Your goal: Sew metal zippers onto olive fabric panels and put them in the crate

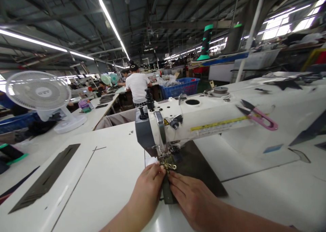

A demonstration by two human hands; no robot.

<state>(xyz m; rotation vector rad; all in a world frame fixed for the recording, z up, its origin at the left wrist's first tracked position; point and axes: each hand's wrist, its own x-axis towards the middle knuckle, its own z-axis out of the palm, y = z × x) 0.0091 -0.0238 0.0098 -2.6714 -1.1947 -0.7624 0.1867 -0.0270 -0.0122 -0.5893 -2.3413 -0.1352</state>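
My left hand [150, 182] is closed, its fingertips pinched at the left edge of a narrow dark olive fabric strip [167, 193], right in front of the presser foot. From the other side, my right hand [192, 196] presses its closed fingers against the same strip. A gold-coloured metal zipper pull [170, 166] lies between the fingertips and the foot. The white sewing machine [198, 118] stands over the work, and its needle area is partly hidden. Under its arm a wider dark fabric panel [203, 171] lies flat on the table, to the right of the strip.
Pink-handled thread snips [262, 118] rest on the machine arm. Dark cut pieces [48, 174] lie on the left of the white table [102, 177]. A white fan [38, 91] stands further left. Ahead are a blue crate [179, 87] and a person in a white shirt [139, 87].
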